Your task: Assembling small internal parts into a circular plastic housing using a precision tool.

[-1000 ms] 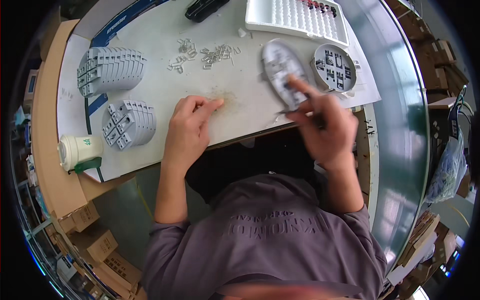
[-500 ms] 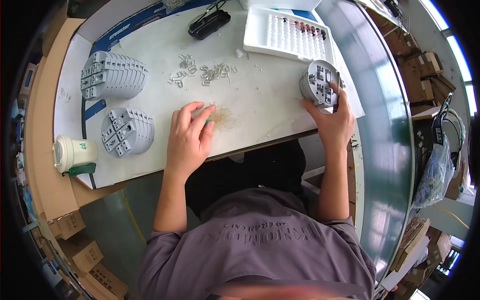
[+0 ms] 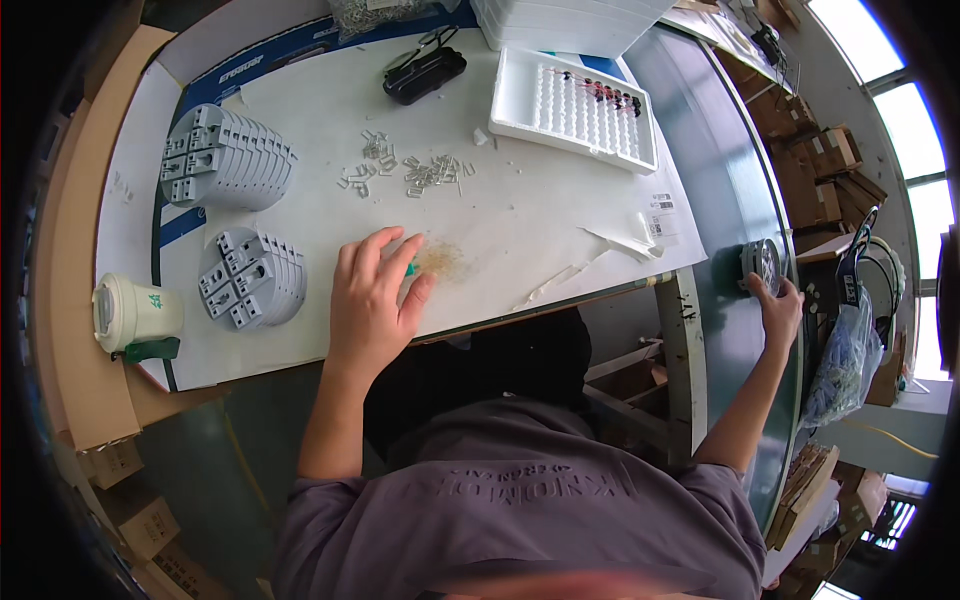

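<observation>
Out at the right, my right hand (image 3: 780,312) grips a short stack of round grey plastic discs (image 3: 766,262) by its near side, at the glossy greenish surface. Whether the stack rests on that surface, I cannot tell. Over the white table, my left hand (image 3: 372,290) is loosely curled, its fingers bent. A small green thing (image 3: 410,268) shows between its index finger and thumb; the rest of it is hidden by the hand. Small clear U-shaped pieces (image 3: 432,174) lie in loose piles beyond the left hand.
At left are a long row (image 3: 230,158) and a shorter row of grey discs (image 3: 255,280), and a cream cup (image 3: 138,308). A white foam tray (image 3: 510,108) holds small red-black parts. A black case (image 3: 428,76), torn white strips (image 3: 620,242) and a brownish patch (image 3: 442,258) are on the table.
My right hand has carried the grey disc stack from the table's right end out over the greenish surface. My left hand has kept its place on the table. The view has shifted slightly.
</observation>
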Tool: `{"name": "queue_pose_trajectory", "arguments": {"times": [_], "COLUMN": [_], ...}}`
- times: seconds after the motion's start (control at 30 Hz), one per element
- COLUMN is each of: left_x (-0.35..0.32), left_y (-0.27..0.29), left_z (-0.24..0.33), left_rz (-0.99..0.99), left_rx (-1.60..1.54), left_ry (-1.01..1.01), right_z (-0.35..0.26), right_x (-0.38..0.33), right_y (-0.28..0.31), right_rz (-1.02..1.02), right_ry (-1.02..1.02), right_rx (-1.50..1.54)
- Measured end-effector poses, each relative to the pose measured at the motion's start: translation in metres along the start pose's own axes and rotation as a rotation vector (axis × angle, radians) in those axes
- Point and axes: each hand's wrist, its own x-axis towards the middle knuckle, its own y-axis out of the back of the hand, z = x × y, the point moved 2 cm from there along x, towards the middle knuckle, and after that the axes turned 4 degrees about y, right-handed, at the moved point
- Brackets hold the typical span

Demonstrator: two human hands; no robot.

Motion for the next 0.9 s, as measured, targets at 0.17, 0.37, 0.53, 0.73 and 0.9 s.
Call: {"name": "queue_pose_trajectory", "arguments": {"times": [0.17,0.37,0.53,0.73,0.9], "left_x": [0.036,0.161,0.182,0.183,0.191], "left_y": [0.012,-0.084,-0.129,-0.136,-0.136], "left_z": [0.039,0.059,0.035,0.031,0.037], "left_rz": [0.001,0.151,-0.123,-0.084,-0.195], "left_rx": [0.033,0.279,0.190,0.148,0.144], "left_ry": [-0.118,-0.326,-0.243,-0.204,-0.120], "right_z": [-0.163,-0.350,-0.376,-0.379,-0.338], "right_x": [0.017,0.058,0.064,0.066,0.109], "right_y": [0.022,-0.064,-0.090,-0.105,-0.097], "right_rz": [-0.127,-0.310,-0.322,-0.087,-0.337], "right_ry": [0.382,1.080,1.179,1.166,0.094], "right_rx": [0.759,0.581,0.590,0.774,1.656]}}
